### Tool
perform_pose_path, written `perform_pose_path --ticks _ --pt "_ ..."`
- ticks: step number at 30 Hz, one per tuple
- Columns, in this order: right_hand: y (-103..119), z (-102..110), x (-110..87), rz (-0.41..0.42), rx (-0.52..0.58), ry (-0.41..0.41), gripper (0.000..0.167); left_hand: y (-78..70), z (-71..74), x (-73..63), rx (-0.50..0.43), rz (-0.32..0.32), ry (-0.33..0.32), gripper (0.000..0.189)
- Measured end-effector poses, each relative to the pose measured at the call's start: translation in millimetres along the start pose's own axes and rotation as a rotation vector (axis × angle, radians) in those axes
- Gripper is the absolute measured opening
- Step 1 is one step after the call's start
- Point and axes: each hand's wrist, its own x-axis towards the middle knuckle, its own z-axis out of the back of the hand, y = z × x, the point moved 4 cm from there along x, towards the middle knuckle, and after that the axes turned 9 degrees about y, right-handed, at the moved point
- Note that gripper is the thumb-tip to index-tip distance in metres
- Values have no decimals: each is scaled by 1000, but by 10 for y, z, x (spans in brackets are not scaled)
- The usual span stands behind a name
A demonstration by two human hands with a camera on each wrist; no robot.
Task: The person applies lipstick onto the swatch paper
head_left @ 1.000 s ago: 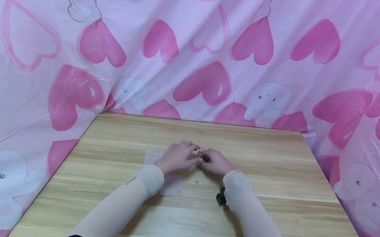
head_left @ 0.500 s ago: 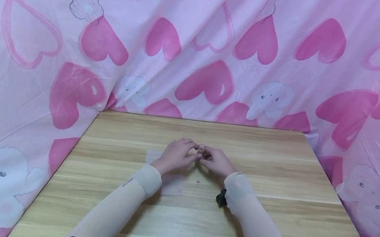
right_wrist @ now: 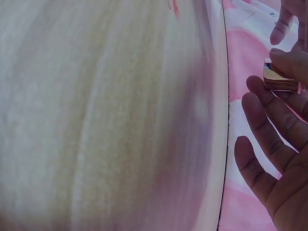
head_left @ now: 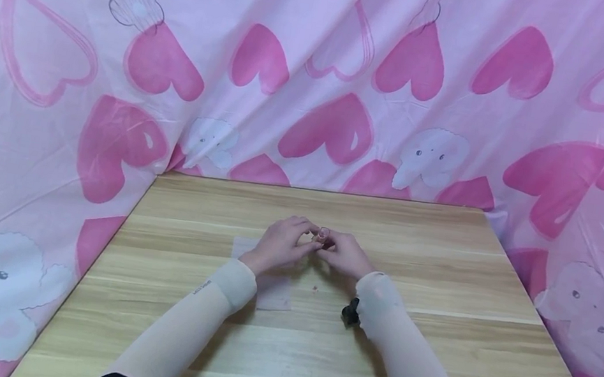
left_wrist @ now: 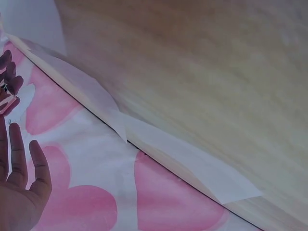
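A small, shiny rose-gold tube [head_left: 321, 236] is between my two hands above the middle of the table, its upper end leaning slightly right. From the left, my left hand [head_left: 281, 241] pinches it with thumb and forefinger; the left wrist view catches only a sliver of the tube [left_wrist: 6, 103] at its edge. My right hand [head_left: 347, 256] grips it from the other side. In the right wrist view the thumb presses on the mirror-like tube [right_wrist: 280, 85], while the outer fingers are spread away from it. Fingers hide much of the tube.
Two thin whitish sheets lie on the wooden table [head_left: 370, 365]: a farther sheet [head_left: 243, 247], partly behind the left hand, and a nearer sheet [head_left: 274, 294]. A tiny reddish bit [head_left: 315, 289] lies nearby. A pink heart-print curtain [head_left: 328, 128] surrounds the table's back and sides.
Both hands have risen slightly with the tube, which has gone from roughly upright to leaning a little right. The sheets and reddish bit stay on the table.
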Motion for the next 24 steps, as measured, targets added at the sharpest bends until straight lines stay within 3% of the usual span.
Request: perform_pose_path --ticks 15,24 --pt "-36 -28 -8 12 -22 -7 12 -23 -6 12 -10 -33 -23 32" --pt "-9 -39 -23 1 12 0 18 -14 -1 5 -14 -19 -30 30"
